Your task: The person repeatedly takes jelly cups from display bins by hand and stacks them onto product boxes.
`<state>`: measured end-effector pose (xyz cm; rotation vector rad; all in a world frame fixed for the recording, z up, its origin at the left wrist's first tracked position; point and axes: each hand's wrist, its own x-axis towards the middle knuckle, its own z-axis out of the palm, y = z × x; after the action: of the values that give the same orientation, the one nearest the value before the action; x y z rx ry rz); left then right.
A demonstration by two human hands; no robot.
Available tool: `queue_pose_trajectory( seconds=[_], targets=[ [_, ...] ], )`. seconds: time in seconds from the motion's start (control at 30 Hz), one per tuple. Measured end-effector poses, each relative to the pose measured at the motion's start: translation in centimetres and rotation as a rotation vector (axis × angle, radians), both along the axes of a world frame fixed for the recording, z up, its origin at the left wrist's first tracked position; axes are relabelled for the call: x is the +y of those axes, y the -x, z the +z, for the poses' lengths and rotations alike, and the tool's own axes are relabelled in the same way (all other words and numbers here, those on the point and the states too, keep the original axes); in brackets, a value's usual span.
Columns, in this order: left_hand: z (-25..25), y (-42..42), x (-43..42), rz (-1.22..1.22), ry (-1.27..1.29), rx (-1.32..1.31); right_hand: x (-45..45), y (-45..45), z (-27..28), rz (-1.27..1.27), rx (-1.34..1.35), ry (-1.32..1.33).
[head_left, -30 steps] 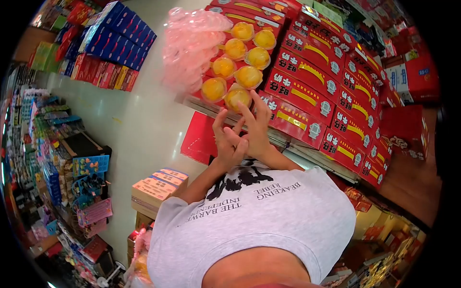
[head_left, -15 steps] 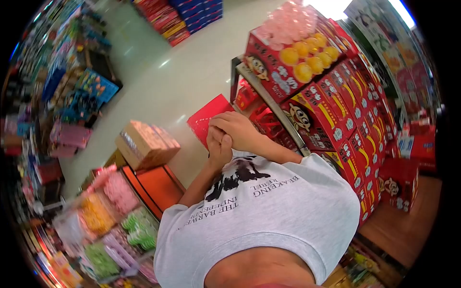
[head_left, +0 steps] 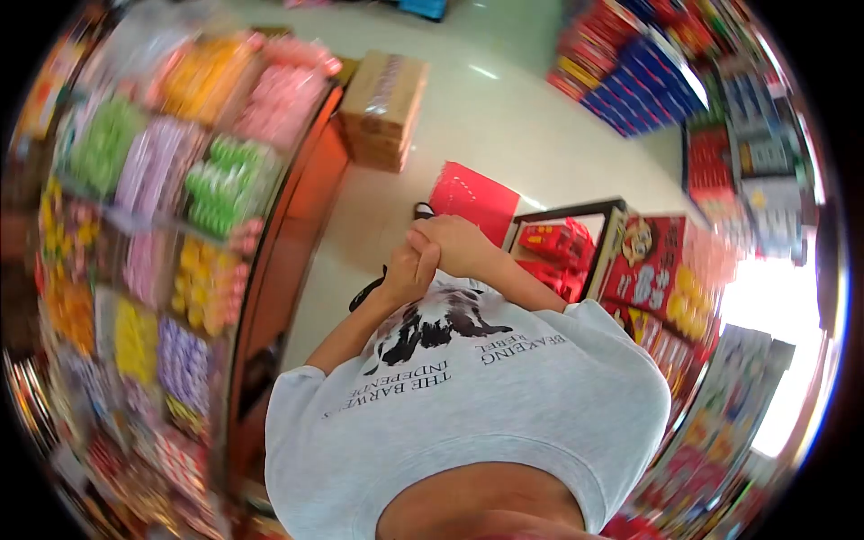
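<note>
My left hand [head_left: 411, 270] and my right hand [head_left: 454, 245] are clasped together in front of my belly. The fingers of both are closed against each other, and no object shows in them. The white T-shirt [head_left: 486, 396] with a dark print and lettering lies just behind them. Beyond the hands, a red mat [head_left: 475, 202] with a dotted pattern lies on the floor. Part of a black shoe [head_left: 424, 210] peeks out by the mat, partly hidden by my hands.
On the left runs a display of bagged sweets [head_left: 184, 288] along an orange panel [head_left: 306, 193]. A cardboard box [head_left: 382, 108] stands at its far end. Red snack boxes [head_left: 634, 270] are stacked at right, next to a rack with red packages [head_left: 558, 243]. Blue cartons [head_left: 634, 85] stand farther back.
My view has swung to the right, so the sweets display and cardboard box now sit higher in view and the red boxes lie farther right. My hands stay clasped.
</note>
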<state>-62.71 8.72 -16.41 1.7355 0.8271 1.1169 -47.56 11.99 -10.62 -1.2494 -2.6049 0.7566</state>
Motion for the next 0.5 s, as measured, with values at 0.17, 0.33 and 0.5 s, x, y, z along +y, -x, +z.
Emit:
queue_pose_trajectory(
  seconds=[0.17, 0.33, 0.5],
  targets=[
    [-1.4, 4.0, -3.8, 0.403, 0.262, -0.091, 3.3, 8.0, -0.9, 0.222, -0.059, 0.179],
    [-0.2, 9.0, -4.7, 0.752, 0.452, -0.285, 5.0, 17.2, -0.9, 0.449, -0.063, 0.258],
    [0.1, 16.2, -3.4, 0.995, 0.377, -0.228, 6.9, 26.5, -0.8, 0.503, 0.101, 0.422]
  ],
)
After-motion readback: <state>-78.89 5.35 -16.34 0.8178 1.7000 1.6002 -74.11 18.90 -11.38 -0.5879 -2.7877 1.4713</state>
